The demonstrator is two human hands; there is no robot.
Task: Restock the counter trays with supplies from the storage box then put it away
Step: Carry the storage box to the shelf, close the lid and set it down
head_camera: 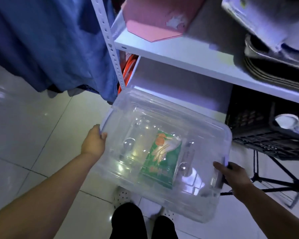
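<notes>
The left hand grips the left end handle of a clear lidded storage box, fingers curled over its rim; the right hand clasps the right end the same way. Between the two sets of fingers, a green packet lies inside, seen through the lid. The box hangs above the tiled floor. Beyond the fingers stands a white shelf, with a black crate past the right hand
</notes>
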